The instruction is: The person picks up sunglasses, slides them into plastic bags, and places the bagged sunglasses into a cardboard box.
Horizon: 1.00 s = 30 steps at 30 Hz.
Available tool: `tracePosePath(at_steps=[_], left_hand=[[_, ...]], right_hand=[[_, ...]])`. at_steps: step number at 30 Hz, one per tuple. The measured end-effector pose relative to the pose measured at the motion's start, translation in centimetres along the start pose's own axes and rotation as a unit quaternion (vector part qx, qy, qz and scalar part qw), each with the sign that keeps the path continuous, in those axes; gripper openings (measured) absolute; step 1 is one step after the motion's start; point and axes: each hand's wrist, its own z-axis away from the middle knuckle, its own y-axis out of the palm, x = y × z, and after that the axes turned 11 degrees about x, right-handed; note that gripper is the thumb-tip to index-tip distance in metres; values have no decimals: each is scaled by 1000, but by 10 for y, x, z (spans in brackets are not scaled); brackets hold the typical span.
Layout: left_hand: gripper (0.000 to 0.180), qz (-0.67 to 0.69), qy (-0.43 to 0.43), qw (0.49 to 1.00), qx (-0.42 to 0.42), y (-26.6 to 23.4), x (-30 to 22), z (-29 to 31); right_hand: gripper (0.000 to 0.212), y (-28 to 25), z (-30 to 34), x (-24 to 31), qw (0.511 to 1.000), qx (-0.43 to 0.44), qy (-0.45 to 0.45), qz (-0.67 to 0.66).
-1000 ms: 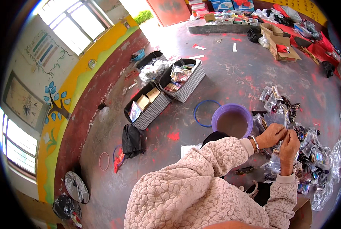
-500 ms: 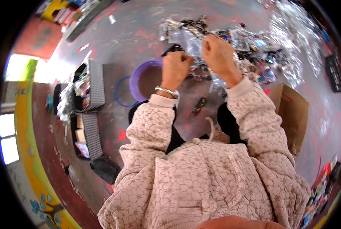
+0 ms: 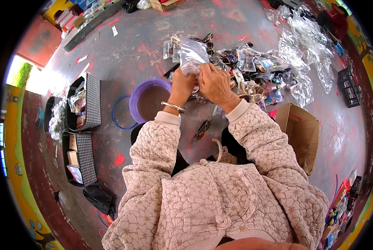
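The person's left hand (image 3: pixel 183 86) and right hand (image 3: pixel 215 84) meet in front of the body, close above the floor (image 3: pixel 132 50), with a clear plastic bag (image 3: pixel 193 54) between them. The bag stretches forward from the hands, its near edge pinched in both. The fingers of each hand are drawn in narrow: the left ones curl around the near edge, while the right ones lie bent over its right corner, with the fingertips partly hidden. A silver bracelet (image 3: pixel 172 106) circles the left wrist, just beyond the cuff of a pale quilted jacket (image 3: pixel 211 196). Beyond the hands and to the right spreads a heap (image 3: pixel 253 79) of glasses and small clear packets, and loose clear plastic wrapping (image 3: pixel 295 50) lies past it on the floor. A single pair of sunglasses (image 3: pixel 202 129) sits apart from the heap, nearer the body, between the knees. Left of the left hand stands a purple basin (image 3: pixel 134 104), with a blue hoop (image 3: pixel 114 110) lying beside it. Farther left are two checked bins (image 3: pixel 90 102) with packages inside. An open cardboard box (image 3: pixel 297 133) is by the right sleeve, and a black crate (image 3: pixel 349 87) stands farther off to the right.
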Motion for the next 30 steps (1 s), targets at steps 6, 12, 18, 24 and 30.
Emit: tracePosePath(at_steps=[6, 12, 18, 24, 30], left_hand=[[32, -77, 48, 995, -50, 10, -8, 5], [54, 119, -140, 980, 81, 17, -5, 8], [53, 376, -144, 892, 205, 6, -15, 8], [65, 557, -74, 808, 175, -5, -28, 14], [77, 672, -1, 727, 138, -4, -21, 10]], right_hand=[[10, -4, -8, 1, 999, -25, 30, 4], [9, -5, -11, -22, 992, -30, 66, 100], [13, -15, -10, -22, 992, -67, -4, 106], [17, -24, -10, -8, 983, -131, -114, 52], [22, -12, -3, 4, 977, -92, -190, 28]])
